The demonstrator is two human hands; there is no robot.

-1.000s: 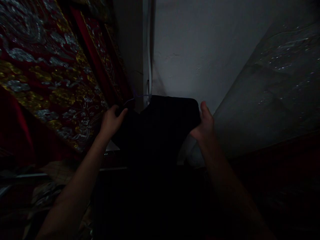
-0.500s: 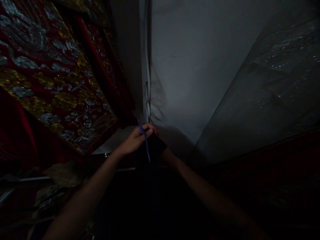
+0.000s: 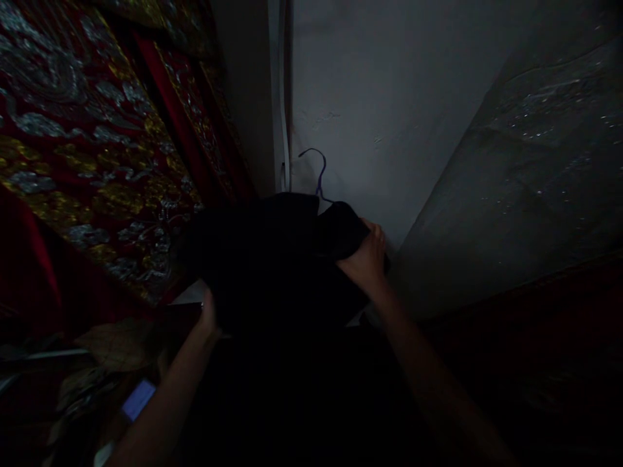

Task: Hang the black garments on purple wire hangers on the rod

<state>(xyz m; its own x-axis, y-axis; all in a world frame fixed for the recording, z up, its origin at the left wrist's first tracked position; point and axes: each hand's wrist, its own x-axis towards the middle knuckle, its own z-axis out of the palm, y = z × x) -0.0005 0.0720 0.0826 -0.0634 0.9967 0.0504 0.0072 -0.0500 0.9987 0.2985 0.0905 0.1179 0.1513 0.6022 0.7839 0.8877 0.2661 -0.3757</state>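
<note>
A black garment [image 3: 272, 259] is spread out in front of me on a thin hanger [image 3: 322, 175], whose purple hook rises above the neckline against the wall. My right hand [image 3: 367, 256] is closed on the garment's right shoulder, thumb in front and fingers curled round the far edge. At the lower left edge of the garment is my left hand [image 3: 208, 316], its thumb up along the cloth and its fingers mostly hidden. The dark cloth blends into the shadow below, so its lower outline cannot be made out.
Red cloth with gold and silver embroidery [image 3: 121, 149] hangs on the left. A pale wall [image 3: 379, 97] with a cable [image 3: 283, 117] stands ahead, and a glittery translucent sheet [image 3: 535, 168] is on the right. A lit phone-like screen [image 3: 139, 399] shows at lower left.
The hanger has turned, with its hook now above the garment. My hands have moved apart, the left down and left, the right up and right, and the black garment is spread wider.
</note>
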